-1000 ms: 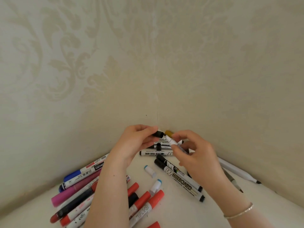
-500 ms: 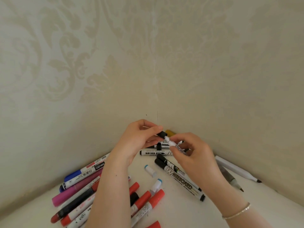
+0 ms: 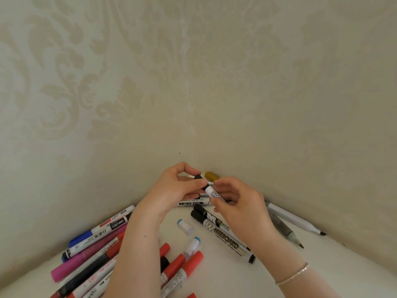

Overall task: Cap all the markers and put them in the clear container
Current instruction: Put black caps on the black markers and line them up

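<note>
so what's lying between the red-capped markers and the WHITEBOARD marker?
Head view: two loose white caps with blue ends, one nearer the hands, one by the red-capped markers; otherwise bare table beside the WHITEBOARD marker.

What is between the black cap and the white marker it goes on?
Nothing visible. The left hand pinches the small black cap right at the tip of the white labelled marker, which the right hand holds.

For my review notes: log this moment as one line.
step: capping | left hand: pinches black cap | right hand: holds white marker | clear container: unseen
</note>
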### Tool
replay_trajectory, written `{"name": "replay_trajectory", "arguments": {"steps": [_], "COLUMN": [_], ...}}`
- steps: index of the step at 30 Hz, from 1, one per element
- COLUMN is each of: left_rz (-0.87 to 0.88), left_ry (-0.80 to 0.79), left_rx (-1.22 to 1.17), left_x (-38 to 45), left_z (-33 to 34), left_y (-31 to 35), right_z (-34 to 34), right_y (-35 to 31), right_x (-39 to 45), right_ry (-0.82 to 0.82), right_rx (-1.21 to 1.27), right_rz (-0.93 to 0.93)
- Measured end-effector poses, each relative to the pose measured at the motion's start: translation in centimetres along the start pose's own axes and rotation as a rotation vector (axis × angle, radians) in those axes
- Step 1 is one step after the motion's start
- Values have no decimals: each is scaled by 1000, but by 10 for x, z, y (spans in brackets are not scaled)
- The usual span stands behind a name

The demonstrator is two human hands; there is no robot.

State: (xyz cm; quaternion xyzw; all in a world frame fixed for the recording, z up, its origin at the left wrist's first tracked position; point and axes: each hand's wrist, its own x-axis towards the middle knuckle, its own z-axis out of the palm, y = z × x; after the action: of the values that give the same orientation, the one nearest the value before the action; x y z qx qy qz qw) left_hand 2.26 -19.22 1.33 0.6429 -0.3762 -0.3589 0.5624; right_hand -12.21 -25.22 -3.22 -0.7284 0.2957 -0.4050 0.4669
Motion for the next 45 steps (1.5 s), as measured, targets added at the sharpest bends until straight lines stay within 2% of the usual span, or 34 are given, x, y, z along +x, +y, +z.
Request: {"name": "replay_trajectory", "arguments": {"steps": [5, 8, 11, 17, 20, 24, 28, 32, 38, 41, 45], "left_rz": [-2, -19, -37, -51, -28, 4, 17, 1, -54, -62, -50], "left_ry": [-16, -33, -26, -7, 106, 278, 321, 321, 327, 321, 331], "left_rx": [6, 34, 73, 26, 9, -50, -57, -35, 26, 39, 29], "left_x": [1, 2, 3, 7, 8, 7, 5, 2, 4, 5, 7], "left_z": [4, 6, 11, 24, 19, 3, -12, -22, -27, -26, -27], "left_y": [-2, -3, -4, -9, -9, -6, -4, -5, -11, -13, -14], "right_z": [3, 4, 5, -9, -25, -55, -59, -56, -63, -68, -57], "right_y": [0, -3, -1, -4, -13, -15, -9, 2, 5, 4, 10], "right_x": [0, -1, 1, 3, 2, 4, 0, 3, 14, 14, 10], "right_ry": [78, 64, 38, -32, -90, 28, -87, -97, -64, -40, -204], "right_rx": [99, 160, 108, -269, -428, -993, -1170, -1159, -709, -783, -909], "right_rz": [61, 111, 129, 136, 188, 218, 320, 293, 307, 309, 368]}}
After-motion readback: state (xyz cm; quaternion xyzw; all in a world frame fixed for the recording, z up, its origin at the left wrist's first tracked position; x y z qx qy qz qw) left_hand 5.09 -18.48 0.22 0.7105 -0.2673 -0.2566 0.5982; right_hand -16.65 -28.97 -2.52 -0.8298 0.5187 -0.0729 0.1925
